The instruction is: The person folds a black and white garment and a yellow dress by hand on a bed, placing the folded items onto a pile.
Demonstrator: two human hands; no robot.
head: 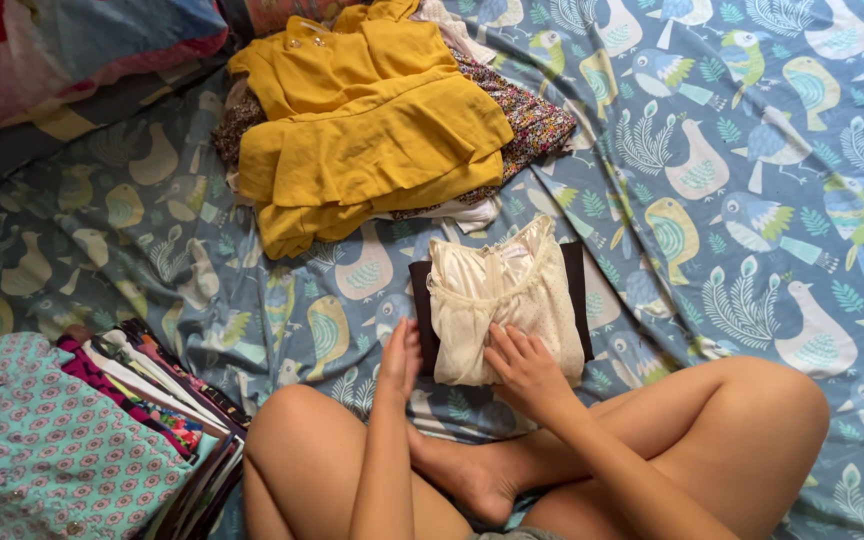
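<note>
I see the cream garment lying folded on the bed sheet, directly ahead of my crossed legs, on top of a dark folded cloth whose edges show on both sides. Its long axis runs away from me, toward the unfolded pile.

My right hand is the nearer one: it rests flat on the near end of the cream garment, fingers spread and pressing down, not pinching anything. My left hand stands on its edge just beside the left border of the dark cloth, fingers straight and together, holding nothing; I cannot tell if it touches the cloth.

Counting: one cream garment and one dark cloth under it. Farther away is one loose pile with a yellow garment on top, a dark floral piece and something white under it. At my left knee is one stack of folded clothes, perhaps ten layers, with a teal patterned piece on top.
</note>
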